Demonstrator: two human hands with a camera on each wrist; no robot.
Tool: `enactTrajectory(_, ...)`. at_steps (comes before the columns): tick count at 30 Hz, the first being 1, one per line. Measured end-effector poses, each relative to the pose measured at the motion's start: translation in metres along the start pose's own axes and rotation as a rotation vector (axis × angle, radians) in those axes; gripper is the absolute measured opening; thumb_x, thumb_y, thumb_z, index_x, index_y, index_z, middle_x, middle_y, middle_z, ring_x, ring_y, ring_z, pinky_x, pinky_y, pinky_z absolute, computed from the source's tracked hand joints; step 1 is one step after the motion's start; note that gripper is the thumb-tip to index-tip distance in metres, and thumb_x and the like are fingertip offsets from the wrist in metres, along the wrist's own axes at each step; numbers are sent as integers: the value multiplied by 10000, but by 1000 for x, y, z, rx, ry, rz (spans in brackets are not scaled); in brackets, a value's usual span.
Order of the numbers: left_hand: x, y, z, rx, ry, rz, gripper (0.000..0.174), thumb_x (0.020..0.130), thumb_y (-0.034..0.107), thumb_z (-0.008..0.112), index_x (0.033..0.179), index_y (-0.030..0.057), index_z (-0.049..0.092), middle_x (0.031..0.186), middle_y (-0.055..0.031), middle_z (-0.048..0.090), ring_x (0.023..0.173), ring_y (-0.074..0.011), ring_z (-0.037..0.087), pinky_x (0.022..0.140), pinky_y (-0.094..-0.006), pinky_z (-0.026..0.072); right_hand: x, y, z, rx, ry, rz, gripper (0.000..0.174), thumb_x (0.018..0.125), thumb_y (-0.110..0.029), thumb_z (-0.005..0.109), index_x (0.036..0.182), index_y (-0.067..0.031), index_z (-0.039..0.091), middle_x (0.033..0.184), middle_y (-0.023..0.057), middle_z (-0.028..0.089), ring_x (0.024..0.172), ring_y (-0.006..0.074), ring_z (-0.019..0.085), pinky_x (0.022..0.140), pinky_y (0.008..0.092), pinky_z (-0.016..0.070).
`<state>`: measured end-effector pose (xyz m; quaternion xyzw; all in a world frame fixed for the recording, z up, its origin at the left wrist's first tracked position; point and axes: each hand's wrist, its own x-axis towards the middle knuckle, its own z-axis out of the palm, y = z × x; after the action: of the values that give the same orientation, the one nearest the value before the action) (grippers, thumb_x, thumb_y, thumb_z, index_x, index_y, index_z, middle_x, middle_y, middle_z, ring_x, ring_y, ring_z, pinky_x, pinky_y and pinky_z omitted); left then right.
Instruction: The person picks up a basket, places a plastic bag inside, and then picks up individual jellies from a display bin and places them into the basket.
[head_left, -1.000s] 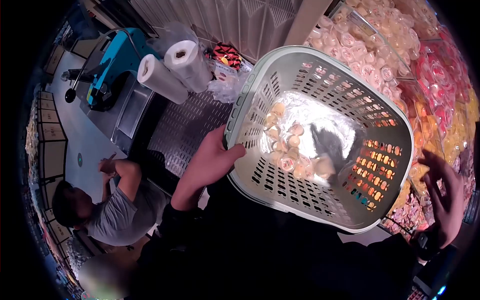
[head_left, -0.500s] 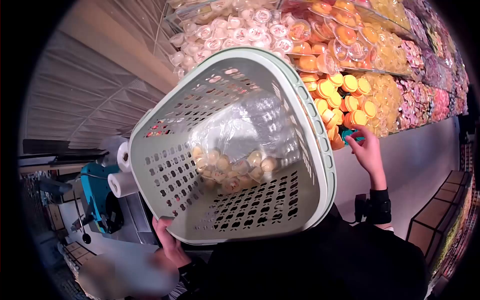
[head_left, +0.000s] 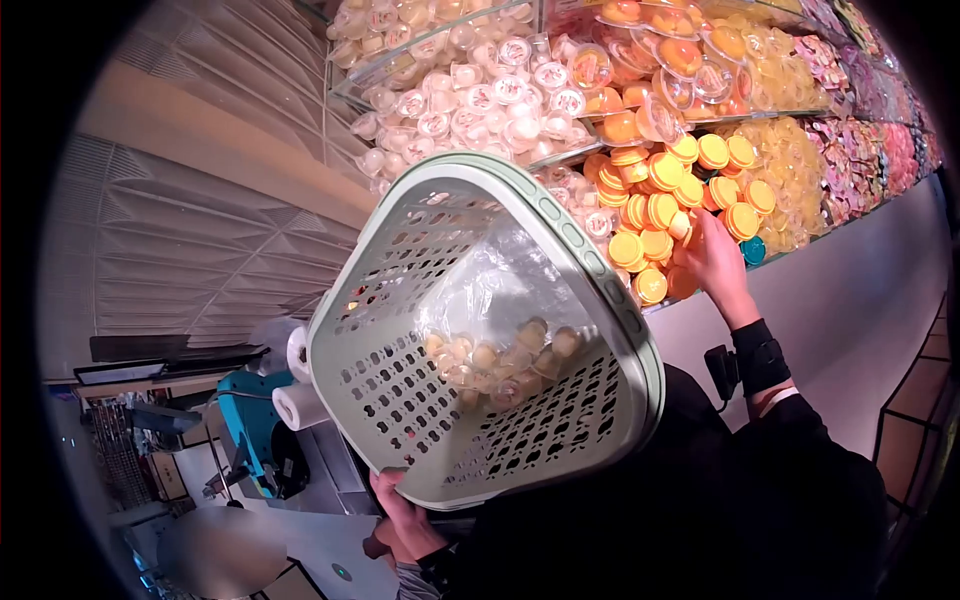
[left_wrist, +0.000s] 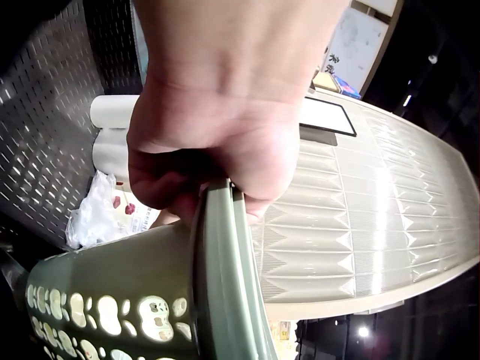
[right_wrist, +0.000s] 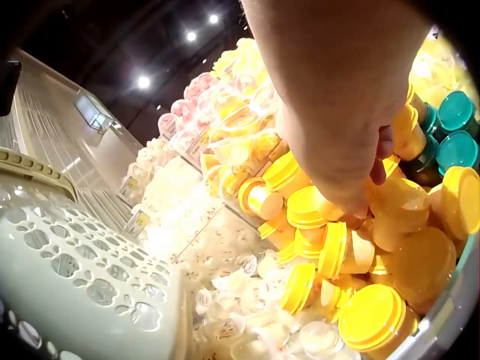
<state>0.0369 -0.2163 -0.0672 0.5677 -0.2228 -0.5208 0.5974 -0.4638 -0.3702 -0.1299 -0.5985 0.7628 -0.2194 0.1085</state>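
Observation:
My left hand (head_left: 405, 512) grips the rim of a pale green plastic basket (head_left: 400, 400), which is tilted so its inside shows. In the left wrist view the fingers of that hand (left_wrist: 214, 157) curl over the rim. Inside the basket lies a clear plastic bag (head_left: 490, 285) with several small cream-coloured jelly cups (head_left: 485, 358). My right hand (head_left: 718, 262) reaches into a heap of yellow-lidded tubs (head_left: 660, 210). In the right wrist view its fingers bend down among the tubs (right_wrist: 371, 319), partly hidden by the hand; I cannot tell whether they hold one.
Pale jelly cups (head_left: 500, 110) fill bins left of the tubs, with orange ones (head_left: 680, 55) behind. Teal-lidded tubs (right_wrist: 457, 112) lie beside the yellow ones. At left are a teal machine (head_left: 250, 420), plastic-bag rolls (head_left: 300, 405) and another person's arm (head_left: 385, 545).
The view has swung toward the candy bins. My right hand has moved from beside the bins into the yellow-lidded tubs. My left hand still holds the basket, now turned and tilted.

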Motion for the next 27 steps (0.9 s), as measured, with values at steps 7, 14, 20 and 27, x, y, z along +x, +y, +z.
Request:
enactTrajectory(7,3,-9,-13,-18,11,14,518,676,100,477,1163,-73,517,1075,-164,604,925,-268,607,826,-350,502,-10,1,-22,85,59,22,572,717,-109,723,1218,-17,463,1184,191,572,1089,359,560,896,399,469)
enactTrajectory(14,4,-1,-4,19,-28,-5,552,676,110,482,1200,-63,492,1090,-163,602,937,-258,599,829,-353,497,11,9,-81,76,236,-103,497,765,-190,731,1174,-20,505,1107,180,611,859,283,626,727,369,497)
enactTrajectory(20,6,-5,-20,46,-20,-8,586,655,90,497,1218,-72,475,1109,-177,600,971,-278,613,858,-365,507,35,12,-114,136,162,-29,474,771,-200,741,1170,-1,577,965,90,661,569,93,474,528,248,415)
enactTrajectory(27,0,-7,-17,26,0,-17,571,657,89,487,1205,-70,487,1092,-169,605,941,-267,616,840,-352,506,63,55,-100,67,45,-74,505,793,-215,731,1224,-32,541,1069,139,651,578,75,488,542,248,427)
